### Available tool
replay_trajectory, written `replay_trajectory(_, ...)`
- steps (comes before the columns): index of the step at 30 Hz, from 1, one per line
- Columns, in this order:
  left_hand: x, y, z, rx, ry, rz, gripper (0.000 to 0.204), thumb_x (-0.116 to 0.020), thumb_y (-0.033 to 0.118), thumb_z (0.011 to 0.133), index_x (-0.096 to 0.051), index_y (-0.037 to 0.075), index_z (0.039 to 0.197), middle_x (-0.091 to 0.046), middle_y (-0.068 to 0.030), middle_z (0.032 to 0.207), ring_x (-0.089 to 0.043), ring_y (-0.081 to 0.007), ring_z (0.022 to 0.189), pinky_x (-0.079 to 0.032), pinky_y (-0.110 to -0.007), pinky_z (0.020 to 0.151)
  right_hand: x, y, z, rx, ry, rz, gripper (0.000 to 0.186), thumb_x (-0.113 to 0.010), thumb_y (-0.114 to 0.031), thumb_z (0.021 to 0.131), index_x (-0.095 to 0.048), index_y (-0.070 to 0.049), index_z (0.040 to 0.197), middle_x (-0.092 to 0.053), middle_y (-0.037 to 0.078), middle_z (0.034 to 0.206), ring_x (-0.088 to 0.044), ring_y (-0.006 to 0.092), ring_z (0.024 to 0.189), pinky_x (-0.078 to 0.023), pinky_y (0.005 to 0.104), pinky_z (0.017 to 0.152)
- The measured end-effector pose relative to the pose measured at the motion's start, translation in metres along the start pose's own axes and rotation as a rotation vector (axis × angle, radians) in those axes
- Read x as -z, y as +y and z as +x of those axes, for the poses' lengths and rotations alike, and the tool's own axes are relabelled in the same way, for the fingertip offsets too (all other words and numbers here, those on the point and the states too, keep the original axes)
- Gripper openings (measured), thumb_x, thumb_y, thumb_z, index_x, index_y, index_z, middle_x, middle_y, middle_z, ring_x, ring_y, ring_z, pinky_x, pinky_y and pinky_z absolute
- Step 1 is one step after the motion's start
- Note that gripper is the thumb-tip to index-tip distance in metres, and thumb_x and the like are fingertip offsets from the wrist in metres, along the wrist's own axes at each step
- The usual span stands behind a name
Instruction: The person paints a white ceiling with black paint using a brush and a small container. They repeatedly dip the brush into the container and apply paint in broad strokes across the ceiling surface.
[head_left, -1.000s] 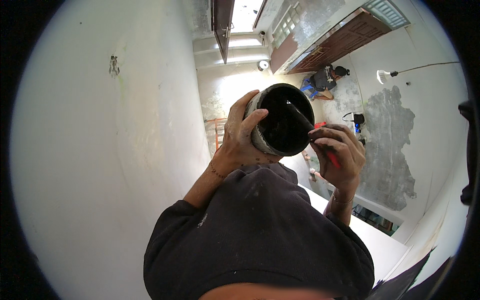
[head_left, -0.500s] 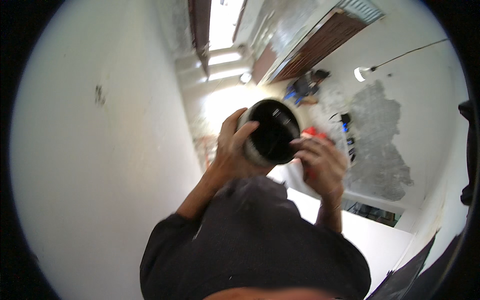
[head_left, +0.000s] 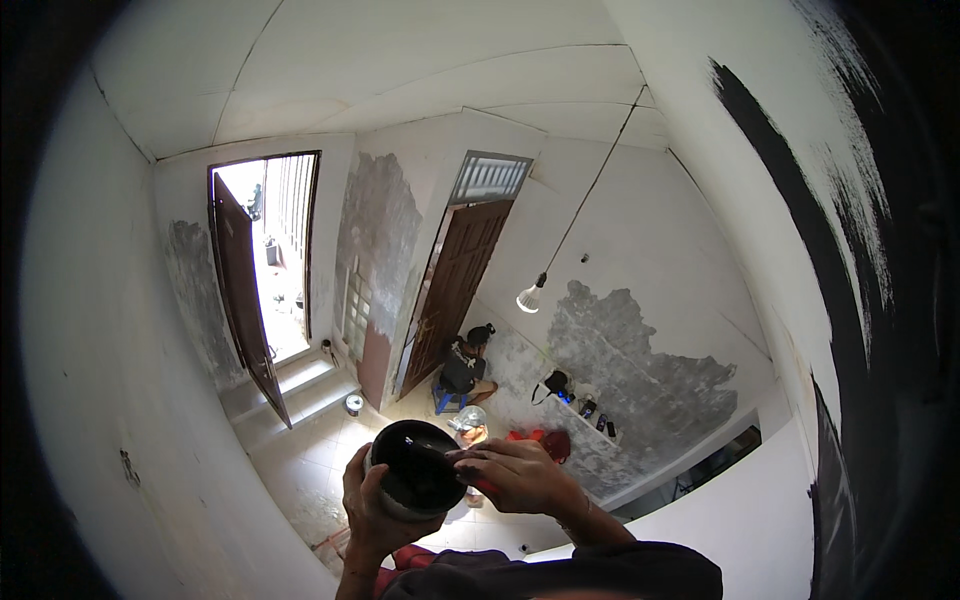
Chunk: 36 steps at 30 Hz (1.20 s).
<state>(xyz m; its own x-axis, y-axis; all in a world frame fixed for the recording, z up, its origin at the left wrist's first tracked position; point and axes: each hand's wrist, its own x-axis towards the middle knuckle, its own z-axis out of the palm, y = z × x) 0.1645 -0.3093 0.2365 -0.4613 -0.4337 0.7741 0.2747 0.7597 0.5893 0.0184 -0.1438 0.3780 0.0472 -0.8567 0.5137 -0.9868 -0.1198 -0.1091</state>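
Observation:
My left hand (head_left: 366, 510) is wrapped round the side of a round can (head_left: 408, 508), its thumb near the rim. The inside of the can looks black and glossy, like dark paint. At the can's right rim is my right hand (head_left: 522, 478), fingers closed together with the tips over the opening. Dark smears mark its fingers. Whatever those fingers pinch is hidden against the black inside. To the right, broad black strokes of paint (head_left: 790, 190) with ragged brushed edges cover part of the white wall.
Below, a person (head_left: 464, 368) sits on a blue stool by a brown door (head_left: 455, 290). A light bulb (head_left: 529, 298) hangs on a long cord. Another door (head_left: 240, 280) stands ajar above steps (head_left: 305, 385). Small items lie on a ledge (head_left: 590, 412) near red cloth (head_left: 548, 443).
My view has tilted up, bringing in the ceiling, the doors and the black strokes. The can and both hands now sit lower in the picture, with my right hand still at the rim.

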Motion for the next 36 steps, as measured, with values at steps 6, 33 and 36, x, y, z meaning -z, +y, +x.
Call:
replay_trajectory(6, 0.001, 0.006, 0.014, -0.063, 0.031, -0.015, 0.114, -0.100, 0.040, 0.055, -0.032, 0.018, 0.144, -0.053, -0.0290, 0.133, -0.059, -0.0477, 0.119, -0.053, -0.056, 0.095, 0.006, -0.007, -0.002, -0.018, 0.030, 0.065, 0.023, -0.081, -0.011, 0.085, -0.071, -0.006, 0.105, -0.077, 0.005, 0.116, -0.075, 0.0207, 0.099, -0.062, 0.0333, 0.076)
replay_trajectory(33, 0.026, 0.007, 0.050, -0.046, 0.130, 0.058, 0.115, -0.101, 0.043, 0.054, -0.035, 0.015, 0.144, -0.054, -0.0280, 0.136, -0.059, -0.0463, 0.123, -0.053, -0.056, 0.100, 0.028, 0.006, 0.017, 0.035, 0.734, 0.165, 0.020, -0.080, 0.003, 0.077, -0.071, 0.000, 0.095, -0.077, 0.020, 0.088, -0.079, 0.0302, 0.085, -0.063, 0.0356, 0.072)
replay_trajectory(36, 0.033, 0.010, 0.048, -0.018, 0.129, 0.097, 0.118, -0.102, 0.042, 0.053, -0.034, 0.016, 0.145, -0.055, -0.0265, 0.137, -0.058, -0.0454, 0.126, -0.053, -0.055, 0.103, 0.012, 0.011, 0.034, -0.104, 1.018, 0.360, 0.023, -0.076, -0.009, 0.090, -0.063, 0.003, 0.106, -0.071, 0.014, 0.098, -0.072, 0.0231, 0.088, -0.060, 0.0326, 0.076)
